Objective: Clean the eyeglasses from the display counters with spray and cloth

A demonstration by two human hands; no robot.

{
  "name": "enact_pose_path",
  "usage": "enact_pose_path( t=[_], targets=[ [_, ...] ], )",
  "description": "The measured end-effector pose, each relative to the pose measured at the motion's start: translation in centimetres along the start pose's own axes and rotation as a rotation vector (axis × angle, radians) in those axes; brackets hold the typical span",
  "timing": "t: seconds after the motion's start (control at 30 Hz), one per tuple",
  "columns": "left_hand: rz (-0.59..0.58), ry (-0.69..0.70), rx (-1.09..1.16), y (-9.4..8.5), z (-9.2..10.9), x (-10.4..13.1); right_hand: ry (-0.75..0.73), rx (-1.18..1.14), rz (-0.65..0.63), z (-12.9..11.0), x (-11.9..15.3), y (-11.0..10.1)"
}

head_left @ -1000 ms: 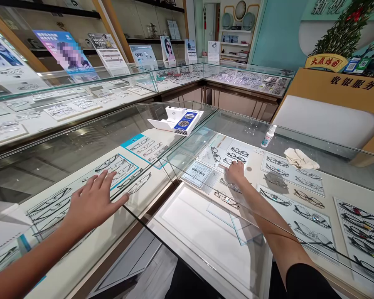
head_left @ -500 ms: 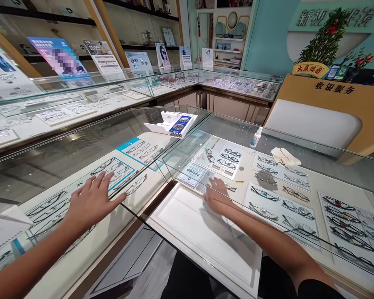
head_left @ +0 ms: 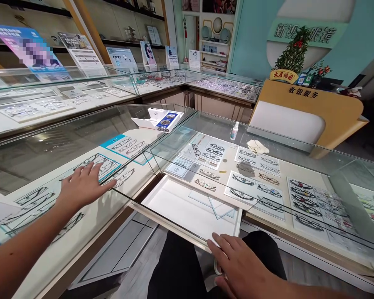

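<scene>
My left hand [head_left: 84, 185] lies with fingers spread on the glass top of the display counter, above rows of eyeglasses [head_left: 34, 195]. My right hand [head_left: 237, 257] is at the front edge of a white pull-out drawer [head_left: 174, 203]. Its fingers bend over that edge, close together, and the thumb is lower down in front. Inside the drawer lie flat clear sheets with bluish edges [head_left: 216, 207], partly overlapping. Behind the drawer, under the glass, two pairs of thin-framed glasses [head_left: 205, 184] rest on the cream display surface.
An opened white and blue box [head_left: 166, 120], a small spray bottle [head_left: 234, 131] and a crumpled cloth [head_left: 257, 146] sit on the glass counter. More glasses on cards [head_left: 303, 201] fill the right side. My legs [head_left: 177, 265] are below the drawer. A cashier desk [head_left: 339, 104] stands behind.
My right hand has come back from the drawer's rear to its front edge. The drawer sits further in under the counter. My left hand stays spread on the glass. The view has turned right.
</scene>
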State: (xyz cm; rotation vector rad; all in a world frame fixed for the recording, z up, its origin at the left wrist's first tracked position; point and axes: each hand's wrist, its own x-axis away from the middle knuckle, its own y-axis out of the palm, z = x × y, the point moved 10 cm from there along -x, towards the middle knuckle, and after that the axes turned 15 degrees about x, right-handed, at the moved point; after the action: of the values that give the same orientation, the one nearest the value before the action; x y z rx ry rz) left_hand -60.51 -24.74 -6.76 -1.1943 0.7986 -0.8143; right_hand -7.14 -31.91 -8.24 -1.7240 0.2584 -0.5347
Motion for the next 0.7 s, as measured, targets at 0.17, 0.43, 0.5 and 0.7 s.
enact_pose_path(
  t=[0.17,0.43,0.5,0.7],
  targets=[
    [-0.012,0.0,0.06,-0.2,0.4,0.2,0.081,0.202,0.159,0.6,1.3,3.6],
    [-0.03,-0.017,0.114,-0.4,1.1,0.4,0.146,0.3,0.242,3.1,0.4,2.1],
    [-0.031,-0.012,0.128,-0.4,1.2,0.4,0.174,0.315,0.261,4.4,0.1,1.7],
    [-0.01,-0.004,0.155,-0.4,1.0,0.4,0.305,0.375,0.298,9.4,-1.5,-0.2]
  ],
)
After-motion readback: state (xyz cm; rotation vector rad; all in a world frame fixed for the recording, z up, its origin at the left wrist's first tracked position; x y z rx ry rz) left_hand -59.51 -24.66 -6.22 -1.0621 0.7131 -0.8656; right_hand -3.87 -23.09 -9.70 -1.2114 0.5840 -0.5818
